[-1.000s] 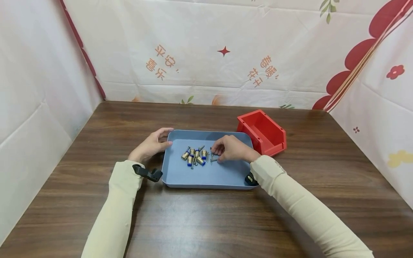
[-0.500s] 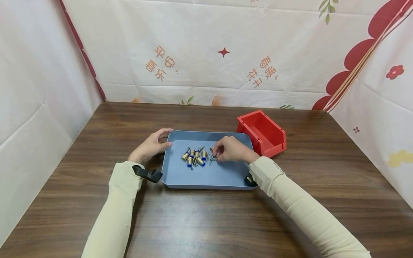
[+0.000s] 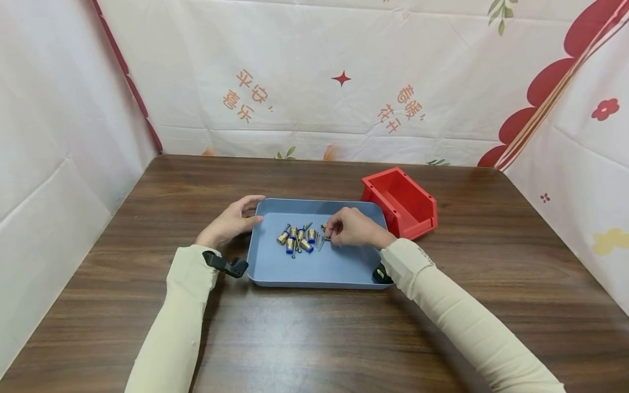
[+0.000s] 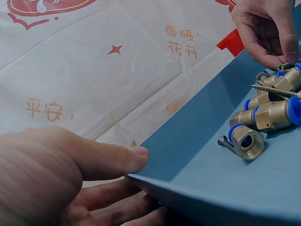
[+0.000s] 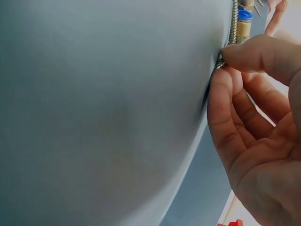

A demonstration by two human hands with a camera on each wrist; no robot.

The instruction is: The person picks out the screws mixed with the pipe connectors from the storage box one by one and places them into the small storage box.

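Observation:
A blue-grey tray lies on the table, holding brass push-fit fittings with blue collars and several screws. At the tray's left side, my left hand grips the edge, its thumb at the rim and the other fingers outside the wall. Over the right half of the tray is my right hand, low beside the pile. Its thumb and index finger pinch a small screw, mostly hidden by the fingertips in the right wrist view. Another threaded screw lies just beyond them.
A red open bin stands against the tray's back right corner, tilted in angle to it. The brown wood table runs up to a printed white cloth at the back, with cloth on both sides too.
My right hand's fingertips have drawn closer together and pinch a screw beside the pile. The loose screws near them have turned slightly. My left hand stays on the tray's edge.

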